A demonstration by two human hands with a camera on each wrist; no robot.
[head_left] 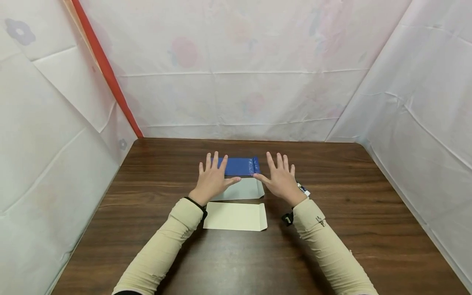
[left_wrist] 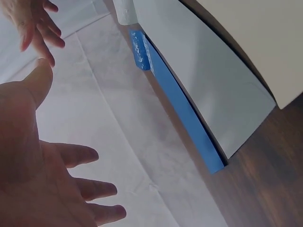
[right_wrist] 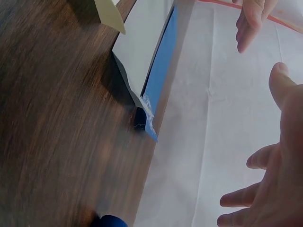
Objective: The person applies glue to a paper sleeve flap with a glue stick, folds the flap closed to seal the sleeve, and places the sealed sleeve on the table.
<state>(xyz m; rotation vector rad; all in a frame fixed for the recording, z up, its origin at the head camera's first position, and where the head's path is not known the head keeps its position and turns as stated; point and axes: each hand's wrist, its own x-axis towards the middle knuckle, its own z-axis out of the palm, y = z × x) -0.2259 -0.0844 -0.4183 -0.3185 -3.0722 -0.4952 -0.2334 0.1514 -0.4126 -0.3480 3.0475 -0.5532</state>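
Both hands hover over the table with fingers spread and palms down, holding nothing. My left hand [head_left: 212,180] hangs over the left ends of a blue envelope [head_left: 237,166] and a pale grey-green envelope [head_left: 243,189]. My right hand [head_left: 282,180] is just right of them, its thumb overlapping the blue flap in the head view. That flap [left_wrist: 138,49] carries whitish smears in the left wrist view and stands partly raised. Nearest me lies a cream envelope [head_left: 234,216], flap to the right. All three lie in a column.
A small white-and-dark object [head_left: 303,189] lies partly hidden behind the right wrist; a rounded dark-blue end [right_wrist: 112,221] shows in the right wrist view. The brown wooden table [head_left: 236,262] is bordered by white sheeting [head_left: 236,98] at the back and sides.
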